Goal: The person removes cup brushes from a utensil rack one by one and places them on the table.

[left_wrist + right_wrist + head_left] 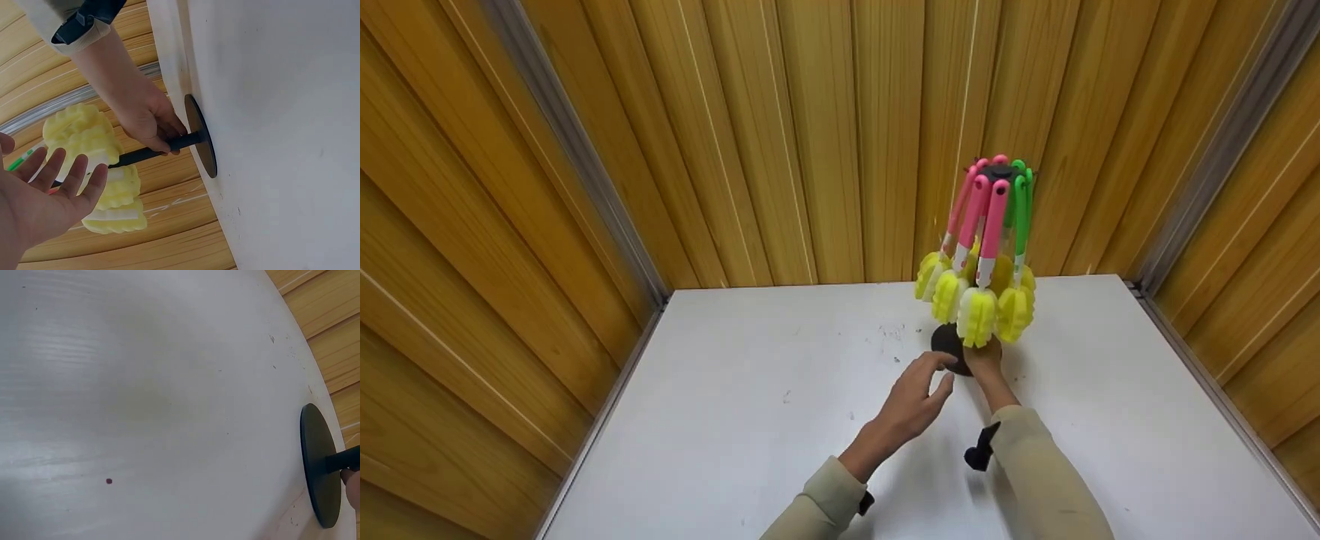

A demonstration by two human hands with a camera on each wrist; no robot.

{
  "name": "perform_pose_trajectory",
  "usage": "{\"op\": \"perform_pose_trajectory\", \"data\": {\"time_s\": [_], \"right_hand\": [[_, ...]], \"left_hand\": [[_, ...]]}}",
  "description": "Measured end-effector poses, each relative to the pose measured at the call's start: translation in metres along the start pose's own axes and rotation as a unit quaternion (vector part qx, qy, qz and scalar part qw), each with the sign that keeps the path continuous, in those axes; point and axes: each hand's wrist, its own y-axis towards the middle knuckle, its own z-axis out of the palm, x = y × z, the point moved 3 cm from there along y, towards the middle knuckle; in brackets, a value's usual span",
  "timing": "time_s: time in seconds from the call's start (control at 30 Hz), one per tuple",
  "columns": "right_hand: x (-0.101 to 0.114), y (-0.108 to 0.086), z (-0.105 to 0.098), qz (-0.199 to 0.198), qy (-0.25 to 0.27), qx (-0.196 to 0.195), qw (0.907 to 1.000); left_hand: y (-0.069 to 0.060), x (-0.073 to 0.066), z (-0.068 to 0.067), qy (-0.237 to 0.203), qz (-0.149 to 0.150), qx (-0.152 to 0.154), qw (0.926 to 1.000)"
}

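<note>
We see a tall black rack (1000, 172) standing near one o'clock from the middle of the table, its round flat base (946, 341) low down and a slim dark post (135, 157) rising from it. Brushes hang in a ring from its top: glossy pink plastic handles (994, 225) run from twelve o'clock round by nine to six, and bright green plastic handles (1021, 217) fill the side between one and five. Below them hang puffy yellow-and-white sponge heads (978, 318).

We judge the hanging to be done as far as it shows, since every brush we can make out is on the rack; those at the back are partly hidden, so we cannot count them surely. What seems left is the rack's own placing: the right hand (984, 361), at four o'clock of the base, grasps the post just above it and has not let go. We cannot tell whether the base sits fully flat.

The left hand (911, 405), at seven o'clock of the base, is empty, its fingers spread and apart from the rack.

Beneath lies the white table (720, 420); at twelve o'clock stands a wood-grain panelled wall (810, 150).
</note>
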Motion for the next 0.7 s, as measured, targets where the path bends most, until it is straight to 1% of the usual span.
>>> {"op": "perform_pose_trajectory", "data": {"time_s": [0.07,0.1,0.17,0.3,0.4,0.53,0.6,0.7], "right_hand": [[0.003,-0.005,-0.001,0.002,0.025,0.0,0.9997],[0.013,-0.011,-0.005,0.013,0.031,0.01,0.9994],[0.018,-0.016,-0.008,0.006,0.039,0.015,0.9991],[0.023,-0.02,-0.01,-0.001,0.031,0.011,0.9994],[0.021,-0.019,-0.009,-0.007,0.024,0.004,0.9997],[0.013,-0.021,-0.008,-0.001,0.052,0.023,0.9984],[0.012,-0.023,-0.008,0.003,0.075,0.032,0.9967],[0.013,-0.023,-0.008,-0.008,0.092,0.031,0.9952]], "left_hand": [[0.004,-0.003,-0.002,-0.003,-0.001,-0.004,1.0],[0.007,-0.004,-0.003,-0.006,0.0,-0.006,1.0],[0.013,-0.007,-0.005,-0.015,0.004,-0.012,0.9998],[0.029,-0.013,-0.008,-0.039,0.023,-0.021,0.9988],[0.04,-0.018,-0.01,-0.052,0.03,-0.026,0.9979],[0.053,-0.022,-0.012,-0.067,0.023,-0.028,0.9971],[0.059,-0.025,-0.014,-0.074,0.023,-0.031,0.9965],[0.07,-0.028,-0.017,-0.081,0.028,-0.038,0.9955]]}}
